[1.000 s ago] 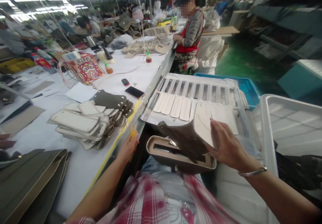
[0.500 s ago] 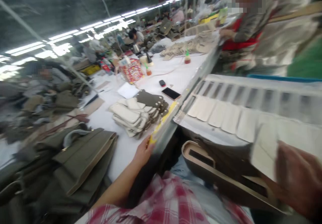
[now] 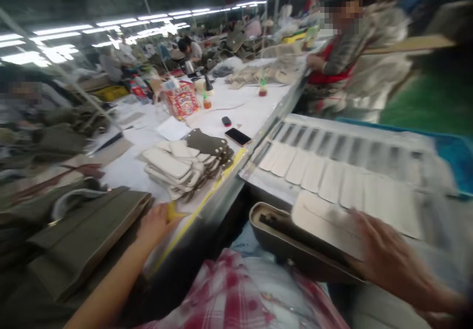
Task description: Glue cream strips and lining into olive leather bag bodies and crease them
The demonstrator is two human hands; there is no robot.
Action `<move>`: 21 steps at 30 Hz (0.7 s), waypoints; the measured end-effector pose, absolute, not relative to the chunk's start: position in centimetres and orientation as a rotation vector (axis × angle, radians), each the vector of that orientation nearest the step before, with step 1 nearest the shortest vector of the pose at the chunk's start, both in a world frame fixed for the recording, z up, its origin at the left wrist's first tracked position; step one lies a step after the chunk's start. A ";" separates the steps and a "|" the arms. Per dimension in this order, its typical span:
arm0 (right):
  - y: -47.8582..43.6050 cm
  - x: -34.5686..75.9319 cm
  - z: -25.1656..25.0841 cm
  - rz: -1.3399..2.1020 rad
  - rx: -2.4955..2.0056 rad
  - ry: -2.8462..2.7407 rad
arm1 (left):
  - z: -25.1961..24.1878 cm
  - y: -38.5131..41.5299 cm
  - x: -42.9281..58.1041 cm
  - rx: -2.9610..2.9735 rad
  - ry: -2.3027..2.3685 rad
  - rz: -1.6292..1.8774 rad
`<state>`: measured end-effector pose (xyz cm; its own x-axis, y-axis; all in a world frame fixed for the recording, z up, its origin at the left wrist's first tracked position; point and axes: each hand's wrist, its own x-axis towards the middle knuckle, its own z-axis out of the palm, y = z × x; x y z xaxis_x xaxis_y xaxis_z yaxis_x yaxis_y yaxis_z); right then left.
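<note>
My left hand (image 3: 155,225) is closed at the near table edge, its fingers around a small yellow object (image 3: 172,213) whose kind I cannot make out. My right hand (image 3: 395,260), slightly blurred, grips the right end of a cream flap piece (image 3: 325,218) with a rounded left end. That piece lies over the opening of a dark olive-brown bag (image 3: 295,256) with a pale edge, standing at my lap. Beyond my right hand, a row of cream flap pieces (image 3: 328,181) overlaps on a white-covered board (image 3: 399,139). Stacked cream and olive pieces (image 3: 170,164) lie past my left hand.
A phone (image 3: 238,136), a small black-and-red object (image 3: 226,121) and two little bottles (image 3: 262,87) are on the white table (image 3: 218,105). Olive bags (image 3: 92,235) pile up at left. A blue tray (image 3: 453,156) is at right. A co-worker (image 3: 340,58) sits beyond.
The view has swung to the right. My right hand has brought the cream flap piece left, over the bag. My left hand has come nearer along the table edge, with the yellow object at its fingers.
</note>
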<state>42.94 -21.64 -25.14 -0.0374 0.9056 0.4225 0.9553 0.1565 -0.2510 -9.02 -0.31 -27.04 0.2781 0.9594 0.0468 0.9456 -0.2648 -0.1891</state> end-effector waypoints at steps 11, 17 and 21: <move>-21.0 39.4 -23.4 -0.365 -1.869 -2.336 | -25.2 -5.0 5.8 -3.085 -1.566 -0.857; -20.0 37.7 -23.3 -0.364 -1.854 -2.406 | -25.8 -5.4 14.0 -3.443 -1.787 -1.287; -19.7 36.7 -24.1 -0.315 -1.859 -2.387 | -26.9 -5.0 15.5 -3.535 -1.855 -0.984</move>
<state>36.74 -19.66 -24.11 -0.2502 0.9464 0.2044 0.9670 0.2337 0.1016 15.50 -4.95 -26.91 0.5919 0.8045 -0.0500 0.4095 -0.2467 0.8783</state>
